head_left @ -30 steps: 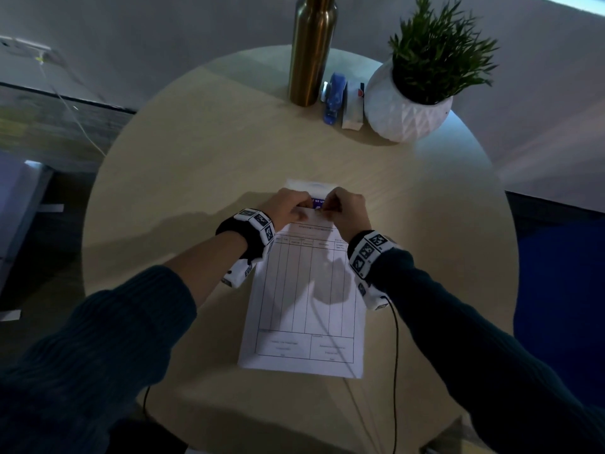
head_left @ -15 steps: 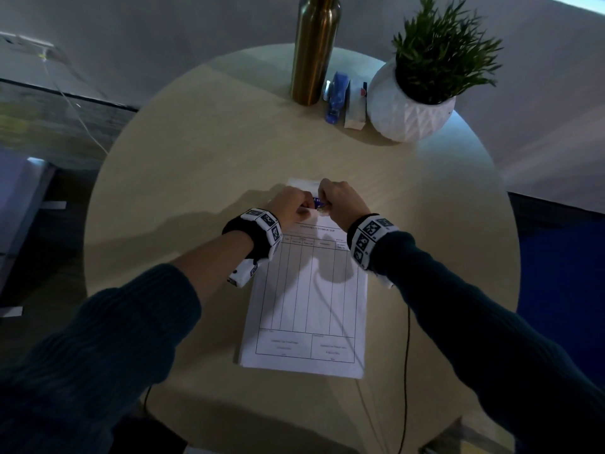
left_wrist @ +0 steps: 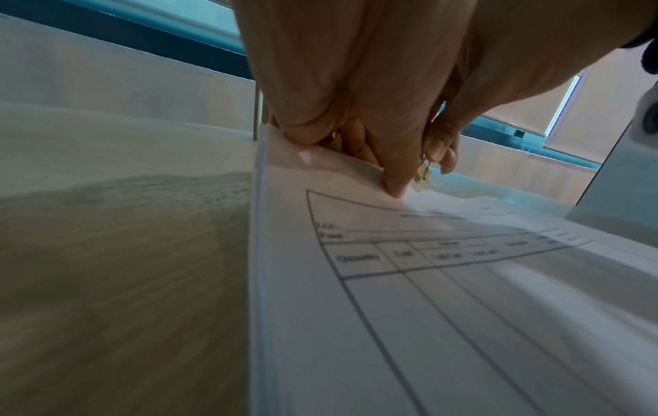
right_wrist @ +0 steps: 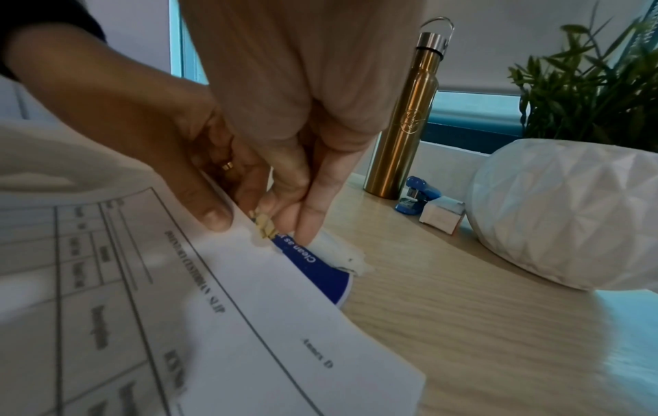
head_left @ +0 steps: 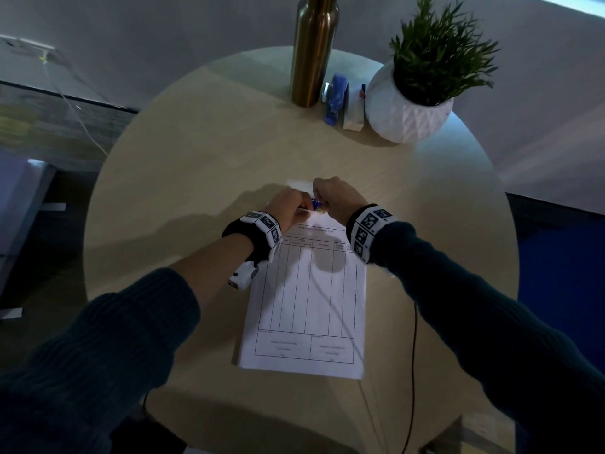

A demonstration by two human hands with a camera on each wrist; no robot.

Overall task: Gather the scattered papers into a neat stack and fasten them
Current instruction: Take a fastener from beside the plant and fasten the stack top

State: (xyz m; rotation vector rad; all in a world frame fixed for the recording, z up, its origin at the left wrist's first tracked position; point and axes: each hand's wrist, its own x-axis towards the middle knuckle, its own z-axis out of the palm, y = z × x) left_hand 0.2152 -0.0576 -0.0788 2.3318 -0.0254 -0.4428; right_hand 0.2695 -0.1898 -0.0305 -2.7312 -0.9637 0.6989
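Observation:
A stack of white printed forms [head_left: 307, 306] lies on the round wooden table [head_left: 196, 158], long side toward me. My left hand [head_left: 291, 208] pinches the stack's top edge, thumb on the top sheet [right_wrist: 213, 216]. Close beside it, my right hand [head_left: 334, 198] pinches a small gold paper clip [right_wrist: 263, 223] against that same edge. The clip [left_wrist: 423, 176] sits at the paper's rim between both hands. A blue and white leaflet [right_wrist: 317, 267] pokes out from under the top edge. How far the clip is on the sheets is hidden by my fingers.
At the table's far side stand a gold metal bottle [head_left: 312, 50], a blue stapler [head_left: 335, 98], a small white box [head_left: 355, 106] and a white faceted pot with a green plant [head_left: 409, 106]. A thin black cable [head_left: 414, 371] hangs off the near edge.
Both hands stay at the stack's top edge. My right hand has shifted slightly forward and closer to the left one; the papers have not moved.

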